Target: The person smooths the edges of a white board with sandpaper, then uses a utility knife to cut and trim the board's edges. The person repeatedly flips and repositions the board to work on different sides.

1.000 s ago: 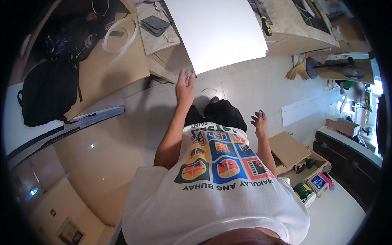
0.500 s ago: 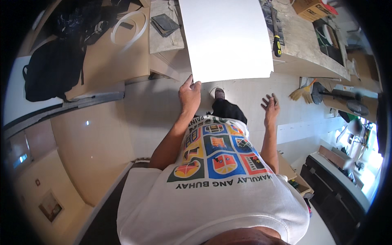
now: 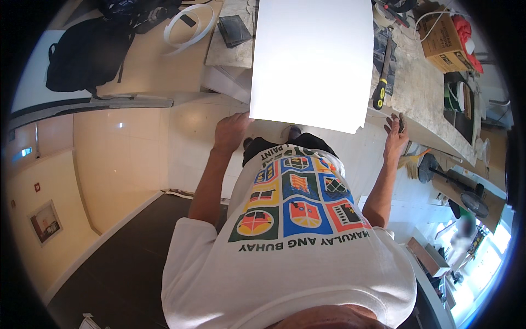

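Observation:
A large white sheet or panel (image 3: 312, 63) lies across the gap in the workbench, its near edge sticking out toward me. My left hand (image 3: 231, 132) is closed at its near left corner; the fingertips are partly hidden there. Off to the right of the sheet, my right hand (image 3: 395, 137) is raised beside the bench's front edge, fingers bent and apart. A dark patch shows between those fingers, too small to make out. Close by on the bench lies a long tool, possibly a file, with a yellow and black handle (image 3: 379, 94).
Dark flat squares (image 3: 234, 31) and a white coiled strip (image 3: 211, 24) lie left of the sheet, with a black backpack (image 3: 82, 57) farther left. To the right are a cardboard box (image 3: 445, 44), a yellow broom (image 3: 412, 163) and a stand fan (image 3: 474, 204).
I have stepped nearer the bench, and the sheet reaches closer to my body. My left hand has shifted left at the corner. My right hand has moved right toward the bench edge.

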{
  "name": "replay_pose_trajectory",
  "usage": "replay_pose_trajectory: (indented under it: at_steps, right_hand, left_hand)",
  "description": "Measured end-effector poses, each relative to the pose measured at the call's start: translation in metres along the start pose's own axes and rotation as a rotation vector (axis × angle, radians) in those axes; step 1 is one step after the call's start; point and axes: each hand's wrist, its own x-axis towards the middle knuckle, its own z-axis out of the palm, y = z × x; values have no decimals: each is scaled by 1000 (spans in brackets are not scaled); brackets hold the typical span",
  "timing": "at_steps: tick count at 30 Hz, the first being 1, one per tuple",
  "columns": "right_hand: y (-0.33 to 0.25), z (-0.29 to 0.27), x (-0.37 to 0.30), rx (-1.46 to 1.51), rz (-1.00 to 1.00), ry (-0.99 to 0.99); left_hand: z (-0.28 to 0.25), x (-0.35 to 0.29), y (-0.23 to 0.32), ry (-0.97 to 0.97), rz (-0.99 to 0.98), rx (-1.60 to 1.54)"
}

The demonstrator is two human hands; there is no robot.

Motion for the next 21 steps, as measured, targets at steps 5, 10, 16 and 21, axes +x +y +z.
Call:
replay_pose_trajectory:
  at_steps: [5,10,16,21]
  right_hand:
    - [-26,8,15,24,-34,-29]
    - [-16,16,4,115,13,-45]
    - [-21,25,2,72,-25,-95]
    - [-23,13,29,81,-32,-34]
  left_hand:
    - [-12,2,1,-8,29,24]
    - [3,-17,26,58,-740,-761]
    - [-10,6,82,209,-1109,-1396]
    - [-24,9,76,70,-1111,-1290]
